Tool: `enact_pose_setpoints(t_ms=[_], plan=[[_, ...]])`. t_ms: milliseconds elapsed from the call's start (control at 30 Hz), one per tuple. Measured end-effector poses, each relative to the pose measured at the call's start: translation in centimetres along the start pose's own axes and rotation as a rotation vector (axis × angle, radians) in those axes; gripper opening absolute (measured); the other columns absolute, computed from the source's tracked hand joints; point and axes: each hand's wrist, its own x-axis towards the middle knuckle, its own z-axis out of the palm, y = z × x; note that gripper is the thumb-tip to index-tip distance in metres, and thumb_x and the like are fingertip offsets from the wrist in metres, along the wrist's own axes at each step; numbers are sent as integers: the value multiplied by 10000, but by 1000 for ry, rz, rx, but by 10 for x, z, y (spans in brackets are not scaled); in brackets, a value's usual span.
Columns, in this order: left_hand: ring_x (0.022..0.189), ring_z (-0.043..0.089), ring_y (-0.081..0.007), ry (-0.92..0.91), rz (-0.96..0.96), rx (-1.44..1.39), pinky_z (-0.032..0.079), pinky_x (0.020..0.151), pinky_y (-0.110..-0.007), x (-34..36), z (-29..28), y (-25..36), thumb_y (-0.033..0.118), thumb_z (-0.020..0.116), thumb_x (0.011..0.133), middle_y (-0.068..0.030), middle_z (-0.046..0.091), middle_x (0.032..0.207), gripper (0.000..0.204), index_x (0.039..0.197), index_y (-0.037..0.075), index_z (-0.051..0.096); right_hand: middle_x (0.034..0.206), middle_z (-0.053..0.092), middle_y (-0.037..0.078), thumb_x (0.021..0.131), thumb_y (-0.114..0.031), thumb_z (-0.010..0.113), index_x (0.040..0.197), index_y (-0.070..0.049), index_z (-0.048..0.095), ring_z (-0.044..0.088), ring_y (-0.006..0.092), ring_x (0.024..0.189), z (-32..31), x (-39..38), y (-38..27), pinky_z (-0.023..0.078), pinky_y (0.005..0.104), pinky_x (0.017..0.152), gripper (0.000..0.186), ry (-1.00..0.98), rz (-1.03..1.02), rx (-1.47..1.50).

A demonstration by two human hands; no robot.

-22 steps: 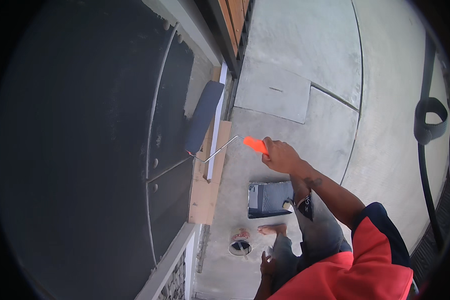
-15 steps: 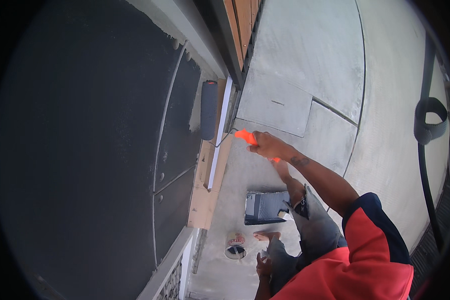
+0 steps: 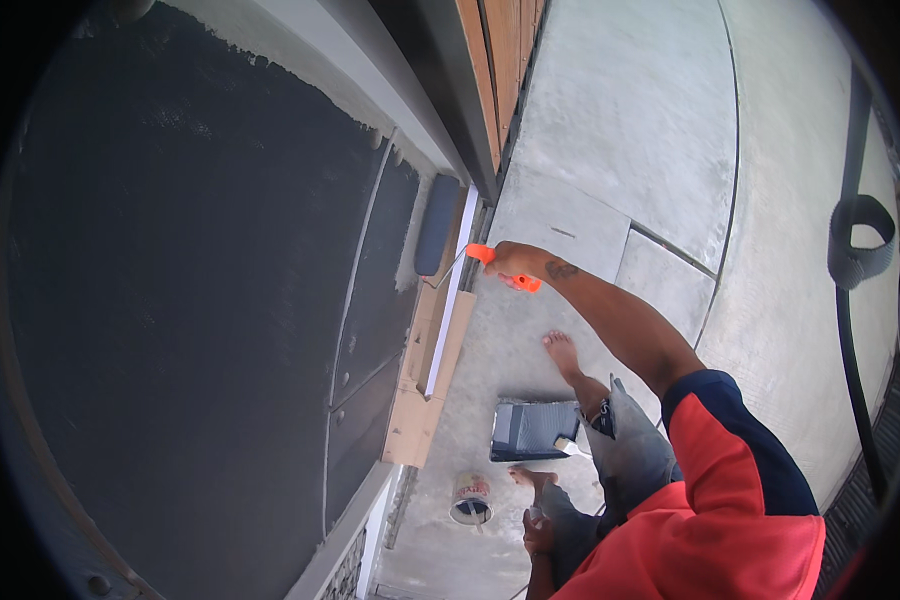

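My right hand (image 3: 517, 260) is closed around the orange handle (image 3: 526, 284) of a paint roller. The dark, paint-covered roller sleeve (image 3: 437, 226) is at the bottom edge of the wall, beside a pale unpainted strip. Most of the wall (image 3: 200, 300) is coated dark grey, with lighter lines running between its panels. Down by my left leg, my left hand (image 3: 538, 533) is curled around something small and pale that I cannot make out.
On the concrete floor, a paint tray (image 3: 535, 405) holds dark paint, with a brush (image 3: 570, 446) at its edge. A paint bucket (image 3: 471, 490) stands near my foot. Cardboard (image 3: 415, 400) and a white strip (image 3: 450, 290) run along the wall's base. A black strap (image 3: 860, 240) hangs at right.
The roller has moved a little farther along the wall's base, away from me, with my right hand. The view has shifted slightly. My left hand stays low by my leg.
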Motion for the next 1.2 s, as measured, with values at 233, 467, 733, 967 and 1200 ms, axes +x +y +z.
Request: enact_pose_setpoints(t_ms=[233,467,733,967,1200], plan=[[1048,658,-390,21,0,-34,520,893,-483,-4,-1,15,358,662,818,-125,691,1158,743,1464,165,351,569,548,95,769,-152,601,615,-20,522,558,211,511,-20,2,-16,428,393,499,218,-56,11,52],[1038,660,-391,0,34,-16,520,890,-481,-4,-12,27,348,662,814,-135,693,1146,758,1463,126,339,604,535,81,776,-161,619,634,-37,489,534,195,517,-25,-22,-28,425,365,501,229,-77,35,47],[1032,664,-390,36,53,-35,522,889,-476,1,-25,31,341,679,808,-133,698,1142,775,1467,126,332,584,518,61,794,-172,630,656,-30,503,523,185,510,-43,-51,-50,427,358,504,235,-150,19,-10],[1069,652,-383,9,24,-37,515,905,-462,5,-26,34,343,691,800,-136,689,1170,792,1471,122,332,625,519,41,857,-188,647,774,-18,528,509,152,527,-50,-66,-51,424,331,490,224,-161,0,107],[1084,648,-377,21,35,-15,513,907,-464,3,-33,35,353,706,800,-128,684,1187,812,1479,131,319,658,515,36,875,-181,645,881,-13,534,508,136,537,-52,-66,-60,439,315,483,202,-172,7,6]])
